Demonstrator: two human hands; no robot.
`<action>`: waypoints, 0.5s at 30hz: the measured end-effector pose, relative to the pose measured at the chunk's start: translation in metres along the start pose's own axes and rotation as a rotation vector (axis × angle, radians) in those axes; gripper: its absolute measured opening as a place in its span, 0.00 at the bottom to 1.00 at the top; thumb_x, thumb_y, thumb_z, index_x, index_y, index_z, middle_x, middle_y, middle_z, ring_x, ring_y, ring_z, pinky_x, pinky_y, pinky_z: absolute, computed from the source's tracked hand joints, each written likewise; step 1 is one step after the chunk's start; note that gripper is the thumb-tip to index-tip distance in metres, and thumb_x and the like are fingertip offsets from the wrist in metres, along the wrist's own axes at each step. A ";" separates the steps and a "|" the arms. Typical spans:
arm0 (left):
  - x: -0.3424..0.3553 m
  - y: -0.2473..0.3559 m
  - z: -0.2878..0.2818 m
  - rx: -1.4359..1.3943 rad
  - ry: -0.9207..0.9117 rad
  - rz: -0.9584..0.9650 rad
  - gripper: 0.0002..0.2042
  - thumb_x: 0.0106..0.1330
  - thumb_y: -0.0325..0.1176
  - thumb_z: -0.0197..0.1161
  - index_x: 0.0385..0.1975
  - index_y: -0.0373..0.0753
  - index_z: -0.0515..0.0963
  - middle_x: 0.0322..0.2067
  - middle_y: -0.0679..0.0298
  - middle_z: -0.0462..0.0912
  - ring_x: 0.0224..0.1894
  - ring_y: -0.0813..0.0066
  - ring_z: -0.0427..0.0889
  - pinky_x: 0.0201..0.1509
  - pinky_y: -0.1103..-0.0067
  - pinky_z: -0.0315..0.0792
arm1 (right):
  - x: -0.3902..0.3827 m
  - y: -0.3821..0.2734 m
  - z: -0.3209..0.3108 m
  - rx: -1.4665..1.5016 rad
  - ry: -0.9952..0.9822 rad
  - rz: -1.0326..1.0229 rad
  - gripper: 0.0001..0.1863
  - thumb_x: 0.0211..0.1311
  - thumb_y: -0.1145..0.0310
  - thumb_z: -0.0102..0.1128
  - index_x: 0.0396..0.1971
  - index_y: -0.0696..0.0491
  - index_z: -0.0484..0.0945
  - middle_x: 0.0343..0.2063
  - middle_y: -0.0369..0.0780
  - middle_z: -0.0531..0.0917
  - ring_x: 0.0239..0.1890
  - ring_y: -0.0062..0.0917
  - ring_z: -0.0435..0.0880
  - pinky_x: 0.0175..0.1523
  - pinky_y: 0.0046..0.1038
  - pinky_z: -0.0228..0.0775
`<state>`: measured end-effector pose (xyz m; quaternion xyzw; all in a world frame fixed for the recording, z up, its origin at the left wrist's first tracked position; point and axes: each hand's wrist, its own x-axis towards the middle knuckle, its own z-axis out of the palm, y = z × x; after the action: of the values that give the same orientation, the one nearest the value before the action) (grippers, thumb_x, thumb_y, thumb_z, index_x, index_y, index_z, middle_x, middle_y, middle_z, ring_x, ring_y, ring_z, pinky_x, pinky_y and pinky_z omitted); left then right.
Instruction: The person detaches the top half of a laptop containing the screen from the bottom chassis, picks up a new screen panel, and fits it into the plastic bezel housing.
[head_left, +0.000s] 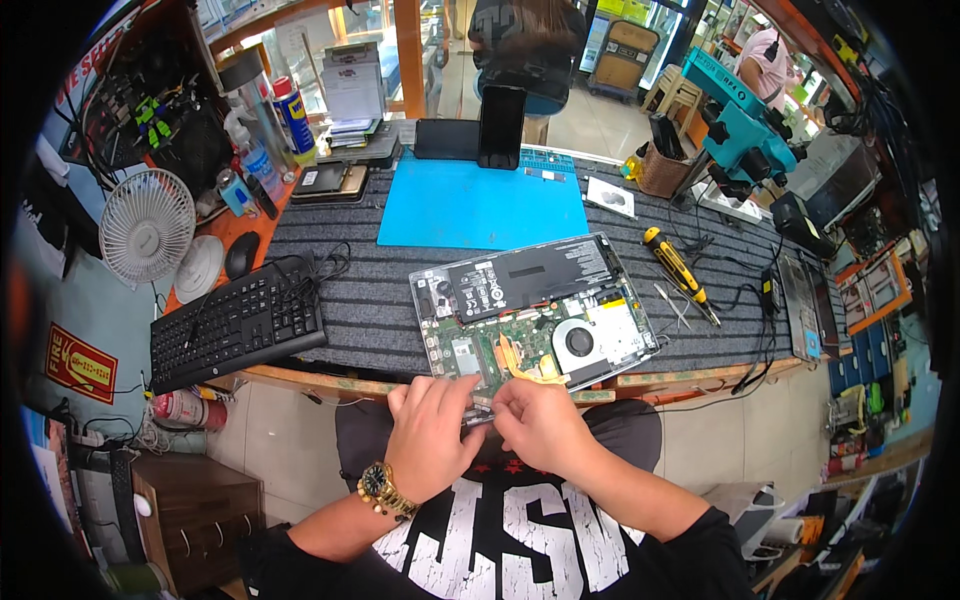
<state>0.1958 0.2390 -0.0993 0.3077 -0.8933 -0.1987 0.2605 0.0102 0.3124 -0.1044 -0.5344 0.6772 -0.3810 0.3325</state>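
At the grip: the left hand (pixel 432 428) lays its fingers over the near side of the opened laptop (pixel 530 320), thumb just below the edge; I cannot tell whether it clasps the case or only steadies it.
Right hand: just beside the left, the right hand (pixel 540 425) has its thumb and fingers bunched at the same edge; what they pinch, if anything, is hidden.
Laptop: touching both hands and reaching away from them, insides bared, slanted on the bench.
Step in hand: fine work at the near rim, probably on a small part or the casing seam.
Next move: seems to call for a steady left hand and light, exact pressure from the right, clear of the copper heat pipe (pixel 509 353) just beyond the fingers.
Cooling fan: a little past the right hand, the round fan (pixel 577 343) sits within the case.
Battery: across the board from the grip, the black battery (pixel 530 276) lies in place.
Screwdriver: beyond the grip to its right, the yellow-and-black screwdriver (pixel 678 267) lies apart from the laptop.
Mat: farthest ahead, the blue mat (pixel 480 210) lies past the laptop.
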 end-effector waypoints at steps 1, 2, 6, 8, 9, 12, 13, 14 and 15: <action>-0.001 0.001 0.000 0.006 0.001 -0.015 0.32 0.52 0.33 0.82 0.60 0.40 0.78 0.39 0.68 0.82 0.49 0.62 0.78 0.56 0.63 0.62 | 0.000 -0.001 0.000 0.005 -0.007 0.017 0.05 0.64 0.74 0.65 0.32 0.61 0.84 0.24 0.51 0.87 0.28 0.47 0.89 0.37 0.42 0.80; -0.001 0.003 -0.001 0.013 0.004 -0.031 0.32 0.52 0.33 0.82 0.60 0.40 0.78 0.40 0.68 0.83 0.50 0.62 0.78 0.56 0.63 0.62 | 0.000 -0.002 -0.001 0.009 -0.014 0.033 0.05 0.64 0.74 0.65 0.32 0.61 0.84 0.25 0.51 0.87 0.29 0.47 0.89 0.37 0.41 0.80; -0.003 0.005 -0.004 -0.036 -0.007 -0.064 0.33 0.52 0.34 0.83 0.60 0.40 0.78 0.41 0.67 0.83 0.50 0.62 0.78 0.56 0.63 0.62 | -0.001 0.003 0.002 0.015 -0.004 -0.017 0.06 0.64 0.74 0.65 0.32 0.61 0.84 0.25 0.51 0.88 0.29 0.46 0.90 0.37 0.41 0.81; -0.002 0.006 -0.005 -0.047 -0.022 -0.073 0.33 0.52 0.35 0.83 0.60 0.39 0.78 0.41 0.67 0.83 0.50 0.62 0.78 0.55 0.63 0.62 | -0.001 0.006 0.004 0.037 -0.001 0.005 0.06 0.64 0.74 0.65 0.32 0.62 0.84 0.25 0.51 0.88 0.29 0.45 0.91 0.37 0.40 0.81; -0.002 0.006 -0.005 -0.047 -0.026 -0.081 0.33 0.52 0.35 0.83 0.60 0.39 0.78 0.41 0.67 0.83 0.50 0.62 0.78 0.55 0.63 0.62 | -0.002 0.008 0.004 0.040 -0.008 0.009 0.06 0.64 0.74 0.65 0.32 0.62 0.84 0.25 0.51 0.88 0.29 0.45 0.91 0.37 0.40 0.81; 0.000 0.006 -0.003 -0.039 -0.026 -0.081 0.34 0.51 0.35 0.83 0.61 0.39 0.78 0.40 0.66 0.83 0.49 0.62 0.78 0.54 0.63 0.62 | 0.000 0.012 0.003 -0.008 -0.055 -0.043 0.05 0.71 0.77 0.61 0.36 0.65 0.81 0.25 0.41 0.88 0.24 0.21 0.90 0.30 0.25 0.83; 0.000 0.006 -0.002 -0.031 -0.020 -0.076 0.34 0.51 0.34 0.83 0.61 0.39 0.78 0.40 0.67 0.83 0.49 0.62 0.78 0.54 0.63 0.62 | 0.000 0.012 0.003 -0.006 -0.054 -0.045 0.05 0.71 0.78 0.61 0.36 0.65 0.81 0.25 0.41 0.88 0.25 0.21 0.90 0.30 0.25 0.83; -0.001 0.005 -0.002 -0.024 -0.013 -0.070 0.35 0.51 0.34 0.83 0.61 0.40 0.77 0.40 0.67 0.83 0.49 0.62 0.78 0.54 0.63 0.62 | 0.000 0.012 0.003 -0.003 -0.053 -0.046 0.05 0.71 0.78 0.61 0.36 0.65 0.81 0.25 0.41 0.88 0.25 0.21 0.90 0.31 0.25 0.83; -0.001 0.005 -0.002 -0.022 -0.003 -0.054 0.35 0.50 0.34 0.83 0.62 0.40 0.77 0.40 0.66 0.82 0.49 0.62 0.78 0.53 0.63 0.62 | -0.001 0.012 0.003 -0.004 -0.054 -0.051 0.05 0.71 0.78 0.61 0.36 0.65 0.81 0.25 0.41 0.88 0.25 0.21 0.90 0.31 0.25 0.83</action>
<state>0.1957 0.2431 -0.0957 0.3284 -0.8830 -0.2158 0.2568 0.0069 0.3146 -0.1163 -0.5622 0.6549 -0.3735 0.3399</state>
